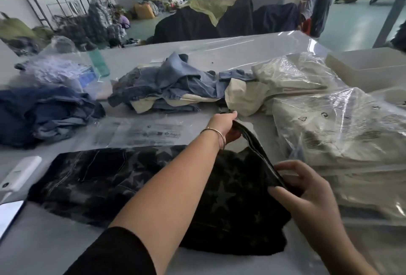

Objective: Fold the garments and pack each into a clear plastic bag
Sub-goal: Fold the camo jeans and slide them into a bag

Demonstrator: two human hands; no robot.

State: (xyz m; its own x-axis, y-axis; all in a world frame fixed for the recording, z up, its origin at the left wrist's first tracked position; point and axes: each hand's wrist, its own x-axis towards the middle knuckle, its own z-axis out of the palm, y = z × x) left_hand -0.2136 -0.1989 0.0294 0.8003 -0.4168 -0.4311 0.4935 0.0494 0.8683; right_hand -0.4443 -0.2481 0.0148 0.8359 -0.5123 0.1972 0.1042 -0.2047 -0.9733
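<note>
Two hands grip dark star-printed jeans, laid flat.

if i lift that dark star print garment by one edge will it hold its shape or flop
Probably flop: the edge of the star-print garment held between the left hand and right hand sags. It looks like thick denim with stitched seams, so likely fairly heavy, not slippery.
</note>
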